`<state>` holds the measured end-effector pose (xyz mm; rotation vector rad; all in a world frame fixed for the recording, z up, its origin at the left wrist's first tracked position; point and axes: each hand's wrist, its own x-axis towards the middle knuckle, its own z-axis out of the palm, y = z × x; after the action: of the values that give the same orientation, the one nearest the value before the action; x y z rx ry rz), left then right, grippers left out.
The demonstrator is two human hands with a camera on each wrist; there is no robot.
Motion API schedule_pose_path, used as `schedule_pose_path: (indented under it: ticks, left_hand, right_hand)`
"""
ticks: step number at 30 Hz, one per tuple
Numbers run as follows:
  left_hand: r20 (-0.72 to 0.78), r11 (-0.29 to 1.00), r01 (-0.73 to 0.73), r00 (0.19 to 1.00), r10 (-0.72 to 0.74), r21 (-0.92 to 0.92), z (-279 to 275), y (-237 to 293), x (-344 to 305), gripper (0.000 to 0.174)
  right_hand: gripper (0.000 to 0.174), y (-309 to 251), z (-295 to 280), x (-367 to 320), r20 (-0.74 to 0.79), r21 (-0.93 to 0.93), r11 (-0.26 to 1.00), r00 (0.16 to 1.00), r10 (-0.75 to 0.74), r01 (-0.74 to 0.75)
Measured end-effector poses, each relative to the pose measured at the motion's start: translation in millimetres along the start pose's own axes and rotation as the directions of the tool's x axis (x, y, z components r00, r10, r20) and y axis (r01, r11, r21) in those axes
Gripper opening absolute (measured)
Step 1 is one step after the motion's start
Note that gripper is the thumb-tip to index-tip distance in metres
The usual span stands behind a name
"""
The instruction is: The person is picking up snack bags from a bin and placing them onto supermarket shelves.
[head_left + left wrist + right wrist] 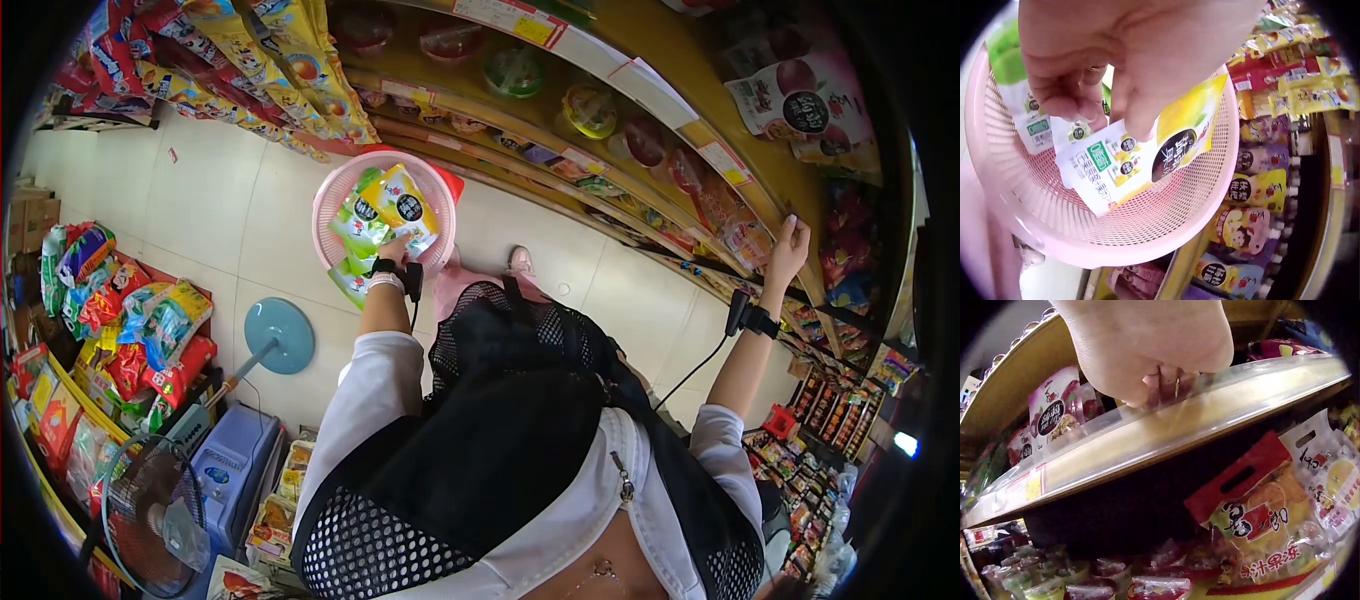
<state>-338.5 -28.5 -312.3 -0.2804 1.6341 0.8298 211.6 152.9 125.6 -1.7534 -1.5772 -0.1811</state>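
Note:
A round pink basket [335, 195] [1166, 231] holds several snack packets above the tiled floor. My left hand [393, 250] [1116, 119] reaches into it from the near rim, and its curled fingers pinch a yellow-and-white packet [405, 205] [1179, 137]. Green-and-white packets [358, 225] [1013, 81] lie beside it. My right hand [788, 248] [1160, 381] is raised to the wooden shelf on the right. Its fingers curl over the clear front rail [1241, 400]; the fingertips are hidden behind it. A purple-red fruit packet [1054, 415] stands just left of that hand.
Shelves of snacks and jelly cups [590, 110] run along the right. Bagged snacks [1260, 519] hang below the rail. A snack rack [130, 330], a floor fan [150, 510], a blue round fan base [278, 335] and a blue appliance [235, 470] stand at the left.

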Motion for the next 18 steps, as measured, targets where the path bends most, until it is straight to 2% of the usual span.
schedule_pose_path:
  ticks: [2,3,5,6,8,9,11,12,14,16,18]
  left_hand:
    - [0.059,0.938,-0.096,0.995,0.081,0.333,-4.6,15.5,-24.0,0.019]
    - [0.058,0.938,-0.096,0.995,0.082,0.333,-6.4,12.1,-21.5,0.019]
    - [-0.038,0.915,-0.257,0.959,0.282,0.313,-7.8,3.8,-17.9,0.018]
    - [-0.039,0.914,-0.257,0.958,0.283,0.313,-9.5,-2.5,-6.4,0.018]
    - [0.050,0.800,-0.465,0.874,0.484,0.379,-12.1,-14.0,17.0,0.011]
    - [0.046,0.796,-0.471,0.869,0.492,0.380,-9.8,-7.7,6.8,0.011]
    - [0.133,0.848,-0.487,0.873,0.469,0.209,-2.5,9.8,-36.5,0.008]
    - [0.129,0.843,-0.495,0.869,0.477,0.210,-2.2,13.2,-48.4,0.008]
    - [0.228,0.708,-0.617,0.786,0.575,0.344,-2.2,16.5,-72.8,0.007]
    - [0.249,0.737,-0.598,0.801,0.544,0.314,4.9,27.6,-138.4,0.006]
    - [0.431,0.621,-0.677,0.733,0.526,0.394,9.5,34.5,-186.9,0.007]
  right_hand:
    - [0.027,0.6,0.7,-0.7,-0.001,0.015,1.000,1.000,-0.007,0.007]
    - [0.027,1.4,0.4,-0.7,-0.002,0.027,1.000,1.000,-0.015,0.015]
    - [0.027,5.0,-0.9,0.7,-0.005,0.025,1.000,1.000,-0.008,0.009]
    - [0.027,7.1,-2.1,1.4,-0.008,0.021,1.000,1.000,-0.003,0.003]
    - [0.027,2.7,-5.8,1.5,-0.010,0.053,0.999,1.000,-0.006,0.007]
    - [0.027,0.0,-5.0,1.2,-0.017,0.091,0.996,1.000,-0.008,0.010]
    - [0.028,0.2,-2.3,4.1,-0.030,0.068,0.997,0.999,-0.036,0.037]
    - [0.028,0.8,-1.4,5.1,-0.038,0.036,0.997,0.997,-0.065,0.066]
    - [0.026,0.9,-0.6,3.4,-0.037,0.056,0.997,0.998,-0.057,0.059]
    - [0.025,-1.6,-2.5,1.5,-0.037,0.076,0.996,0.998,-0.050,0.053]
    - [0.017,-8.3,-8.9,1.0,0.065,0.375,0.922,0.995,0.080,-0.099]
